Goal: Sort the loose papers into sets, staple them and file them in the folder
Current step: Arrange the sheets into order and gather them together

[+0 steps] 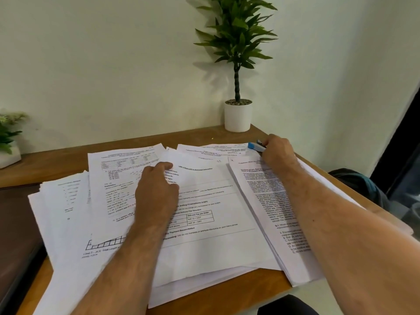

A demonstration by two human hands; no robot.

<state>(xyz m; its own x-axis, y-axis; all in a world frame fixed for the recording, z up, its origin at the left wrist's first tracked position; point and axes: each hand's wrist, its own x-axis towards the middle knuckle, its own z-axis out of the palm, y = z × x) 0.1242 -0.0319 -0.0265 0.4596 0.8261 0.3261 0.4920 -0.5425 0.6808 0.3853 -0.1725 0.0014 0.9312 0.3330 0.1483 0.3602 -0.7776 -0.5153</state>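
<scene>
A wooden table (127, 147) filled the lower half of the frame beneath a pale wall (113, 53); printed loose papers (211, 242) were spread over most of it, overlapping in several heaps; one heap (56, 214) lay at the left edge of the spread, a sheet with tables and handwriting (113, 178) lay above it at centre left, a form sheet (204, 201) with a small fee table sat in the middle, and a thick set of text pages (261, 201) ran down the right side under the right forearm; more sheets (211, 150) fanned out at the top centre; a tall potted plant (237, 64) in a white pot stood at the table's far corner in the upper centre right, and a smaller plant (9, 137) showed at the left edge; the left hand (156, 189) lay on the papers at centre, its fingers bent and its fingertip pressing where the form sheet met the handwritten one, gripping nothing that could be seen; the right hand (278, 151), at the upper right of the spread, was curled round a small blue stapler (256, 146), which rested just over the top sheets.
</scene>
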